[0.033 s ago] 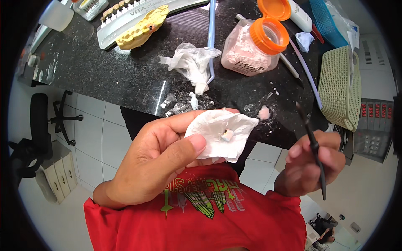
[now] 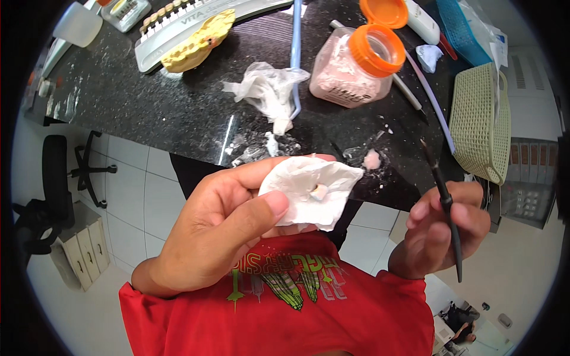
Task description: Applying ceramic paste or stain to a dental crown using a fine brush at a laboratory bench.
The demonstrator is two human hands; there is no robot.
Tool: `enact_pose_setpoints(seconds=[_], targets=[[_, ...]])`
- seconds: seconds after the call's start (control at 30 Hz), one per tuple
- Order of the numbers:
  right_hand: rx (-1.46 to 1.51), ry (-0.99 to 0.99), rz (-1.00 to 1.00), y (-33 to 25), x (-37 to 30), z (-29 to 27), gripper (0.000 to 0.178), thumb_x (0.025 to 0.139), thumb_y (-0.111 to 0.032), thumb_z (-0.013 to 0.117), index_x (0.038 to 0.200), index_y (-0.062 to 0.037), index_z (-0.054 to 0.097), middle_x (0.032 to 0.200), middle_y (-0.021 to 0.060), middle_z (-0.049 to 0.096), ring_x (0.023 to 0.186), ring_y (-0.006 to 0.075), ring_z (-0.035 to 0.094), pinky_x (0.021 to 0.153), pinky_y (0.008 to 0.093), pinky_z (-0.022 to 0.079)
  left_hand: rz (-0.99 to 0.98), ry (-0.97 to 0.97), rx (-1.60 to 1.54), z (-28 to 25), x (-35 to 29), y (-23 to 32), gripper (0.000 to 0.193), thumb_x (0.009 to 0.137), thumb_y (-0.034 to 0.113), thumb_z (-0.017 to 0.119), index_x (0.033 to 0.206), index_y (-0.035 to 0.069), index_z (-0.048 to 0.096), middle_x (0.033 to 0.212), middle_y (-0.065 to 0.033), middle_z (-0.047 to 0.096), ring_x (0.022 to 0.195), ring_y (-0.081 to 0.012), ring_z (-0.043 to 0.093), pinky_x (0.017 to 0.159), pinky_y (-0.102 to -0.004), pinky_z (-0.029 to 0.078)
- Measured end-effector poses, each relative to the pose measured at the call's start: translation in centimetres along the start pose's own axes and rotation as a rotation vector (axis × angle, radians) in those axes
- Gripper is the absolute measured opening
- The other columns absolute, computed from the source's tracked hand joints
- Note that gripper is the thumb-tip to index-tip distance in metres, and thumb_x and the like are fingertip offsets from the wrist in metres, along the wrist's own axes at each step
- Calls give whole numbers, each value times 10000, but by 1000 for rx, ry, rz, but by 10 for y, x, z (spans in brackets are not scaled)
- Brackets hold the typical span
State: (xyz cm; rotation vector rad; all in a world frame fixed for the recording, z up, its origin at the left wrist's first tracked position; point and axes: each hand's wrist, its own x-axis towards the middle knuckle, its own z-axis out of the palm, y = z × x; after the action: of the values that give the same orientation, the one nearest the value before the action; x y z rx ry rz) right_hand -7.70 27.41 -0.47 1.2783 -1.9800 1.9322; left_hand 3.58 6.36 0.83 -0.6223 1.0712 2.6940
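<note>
My left hand [image 2: 219, 219] pinches a crumpled white paper tissue [image 2: 297, 178] between the thumb on top and fingers underneath. In the tissue's hollow sits a small whitish piece [image 2: 318, 191], shaped like a dental crown, with a darker edge. To the right, my right hand [image 2: 445, 228] holds a thin black brush [image 2: 443, 193] between thumb and fingers. Its brownish tip points up and away, apart from the tissue. A small pink lump [image 2: 371, 159] lies on the dark counter [image 2: 160, 113] between the tissue and the brush tip.
A jar of pink powder [image 2: 350, 71] with its orange lid flipped up stands beyond my hands. Nearby are a crumpled plastic wrap [image 2: 267, 86], a blue rod [image 2: 295, 41], a yellow dental model [image 2: 199, 47], a tooth shade guide [image 2: 196, 26] and a woven basket [image 2: 478, 124].
The whole view has shifted very slightly. The brush and the fingers of my right hand have moved a little; my left hand keeps the tissue almost in place.
</note>
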Motion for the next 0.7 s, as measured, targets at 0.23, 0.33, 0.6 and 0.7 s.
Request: enact_pose_setpoints(seconds=[0.23,0.33,0.6,0.7], targets=[[-52,-16,-10,-1,3,-7,212,897,-151,586,1031,7,538,856,189,596,628,152,580,528,235,507,14,29,22,7,-1,4,687,841,276,615,1302,-157,348,1222,-313,520,1137,-403,544,959,-417,469],[-51,-18,-70,0,3,-1,238,923,-173,538,1035,35,566,896,214,632,651,155,586,540,238,492,10,26,-18,9,0,0,682,843,274,611,1305,-153,348,1231,-312,513,1138,-402,544,947,-409,480],[-60,142,170,-14,-2,3,226,902,-135,584,1022,56,568,777,160,646,638,153,625,553,217,500,-7,19,-20,9,1,-3,654,847,256,595,1308,-141,355,1261,-317,486,1143,-406,539,928,-402,494],[-17,167,249,-12,-3,-3,200,873,-113,622,971,60,595,747,153,635,645,148,633,527,217,506,-6,12,22,5,1,-1,645,854,248,592,1310,-138,350,1267,-321,478,1143,-409,538,923,-414,499]])
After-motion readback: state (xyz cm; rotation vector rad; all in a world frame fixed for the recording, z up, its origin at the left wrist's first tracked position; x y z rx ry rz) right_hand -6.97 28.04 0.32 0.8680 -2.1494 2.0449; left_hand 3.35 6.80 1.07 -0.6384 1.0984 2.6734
